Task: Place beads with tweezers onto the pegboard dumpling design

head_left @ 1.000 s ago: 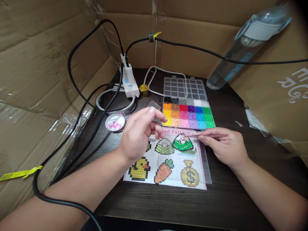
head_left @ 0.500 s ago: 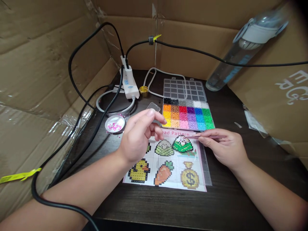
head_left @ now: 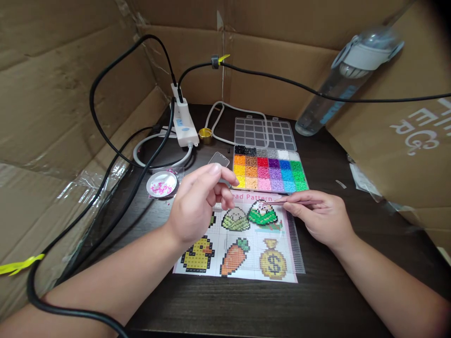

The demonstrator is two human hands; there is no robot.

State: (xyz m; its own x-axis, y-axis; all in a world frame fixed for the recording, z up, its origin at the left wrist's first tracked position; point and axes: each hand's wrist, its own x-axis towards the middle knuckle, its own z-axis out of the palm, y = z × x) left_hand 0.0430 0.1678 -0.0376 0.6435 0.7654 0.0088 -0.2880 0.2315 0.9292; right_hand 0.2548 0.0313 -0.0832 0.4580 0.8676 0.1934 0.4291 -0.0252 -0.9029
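Pink tweezers (head_left: 306, 202) are pinched in my right hand (head_left: 322, 217), their tips over the white part of a green, white and black bead figure (head_left: 263, 214). That figure lies at the upper right of the printed pattern sheet (head_left: 255, 239), under a clear pegboard (head_left: 295, 244). My left hand (head_left: 197, 202) hovers palm inward above the sheet's upper left, fingers loosely curled and apart, holding nothing. Behind the sheet, a compartment box (head_left: 269, 170) of coloured beads stands with its lid folded back. Whether a bead is between the tweezer tips is too small to tell.
A white dish (head_left: 161, 184) with pink and white beads is at the left. Behind it are a power strip (head_left: 185, 124), black cables and a gold cup (head_left: 205, 136). A bottle (head_left: 334, 89) leans at the back right, and cardboard walls surround the table.
The whole view has shifted slightly, so things appear a little further left. Both hands keep nearly the same pose over the sheet, and the tweezers remain at the bead figure.
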